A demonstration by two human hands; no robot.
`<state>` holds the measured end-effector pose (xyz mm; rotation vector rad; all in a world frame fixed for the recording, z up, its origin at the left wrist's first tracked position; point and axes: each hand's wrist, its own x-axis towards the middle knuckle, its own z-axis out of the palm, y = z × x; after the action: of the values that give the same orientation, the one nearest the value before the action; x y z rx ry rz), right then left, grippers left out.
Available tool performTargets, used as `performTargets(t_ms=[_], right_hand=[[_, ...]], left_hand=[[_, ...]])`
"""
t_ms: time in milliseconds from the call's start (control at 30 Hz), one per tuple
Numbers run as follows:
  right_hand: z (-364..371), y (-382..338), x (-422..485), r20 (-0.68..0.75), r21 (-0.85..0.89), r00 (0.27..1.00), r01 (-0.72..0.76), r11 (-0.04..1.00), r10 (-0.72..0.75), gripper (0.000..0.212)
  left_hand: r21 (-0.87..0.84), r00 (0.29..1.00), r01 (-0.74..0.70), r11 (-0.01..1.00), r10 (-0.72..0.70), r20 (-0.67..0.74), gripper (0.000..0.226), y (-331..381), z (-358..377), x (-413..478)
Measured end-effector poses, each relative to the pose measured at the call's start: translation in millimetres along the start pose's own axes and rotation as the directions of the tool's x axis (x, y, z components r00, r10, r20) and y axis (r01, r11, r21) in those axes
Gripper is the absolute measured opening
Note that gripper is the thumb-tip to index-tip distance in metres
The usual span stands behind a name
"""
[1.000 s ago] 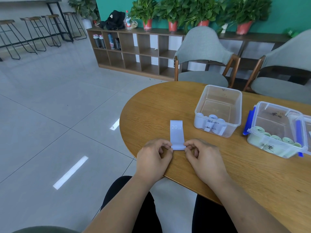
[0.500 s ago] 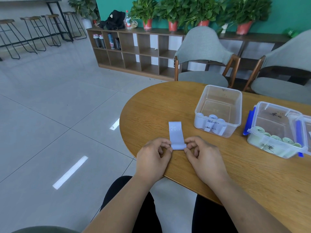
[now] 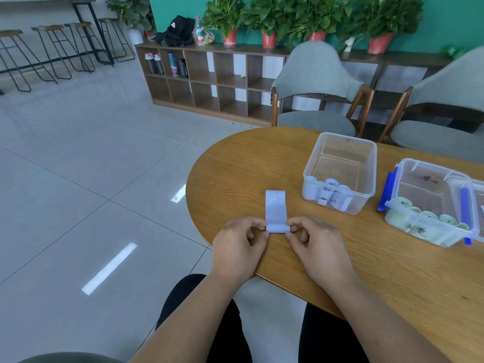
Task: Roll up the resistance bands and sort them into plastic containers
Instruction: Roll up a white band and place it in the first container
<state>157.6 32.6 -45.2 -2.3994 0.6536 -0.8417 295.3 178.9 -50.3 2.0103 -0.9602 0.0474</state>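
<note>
A lavender resistance band (image 3: 275, 208) printed "20 LB" is laid on the wooden desk (image 3: 235, 163), to the left of the open clear container (image 3: 313, 163) and nearer to the person than it. The band's near end is wound into a small roll, and the unrolled part is stretched flat on the desk away from the person.

The roll is pinched at both ends. Its left end is taken between the thumb and fingertips of the left hand (image 3: 241, 247), and its right end between those of the right hand (image 3: 317, 247). The grip of each hand is therefore closed on the band, with the other fingers curled under. Both hands are rested at the desk's near edge.

Inside the open clear container, several rolled lavender bands (image 3: 331, 183) are gathered against its near wall. Just to the right of that container, a second clear container (image 3: 432, 166) with blue latches (image 3: 387, 189) is set, and rolled pale green bands (image 3: 429, 214) are lined along its near wall. Dark handwritten marks are seen on both containers, but they cannot be read.

Beyond the open clear container, two grey chairs (image 3: 314, 74) are drawn up to the far side of the desk.
</note>
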Motion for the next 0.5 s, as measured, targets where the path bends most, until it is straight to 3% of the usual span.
performTargets(t_ms=[200,500], right_hand=[[-0.2,0.2,-0.3,0.005,0.036,1.000,-0.023,0.999,0.023,0.030],[-0.5,-1.0,-0.3,-0.005,0.008,1.000,-0.006,1.000,0.006,0.017]], left_hand=[[-0.065,0.999,0.030,0.997,-0.030,0.013,0.017,0.6,0.3,0.0],[-0.019,1.000,-0.013,1.000,0.013,-0.008,0.013,1.1,0.3,0.1]])
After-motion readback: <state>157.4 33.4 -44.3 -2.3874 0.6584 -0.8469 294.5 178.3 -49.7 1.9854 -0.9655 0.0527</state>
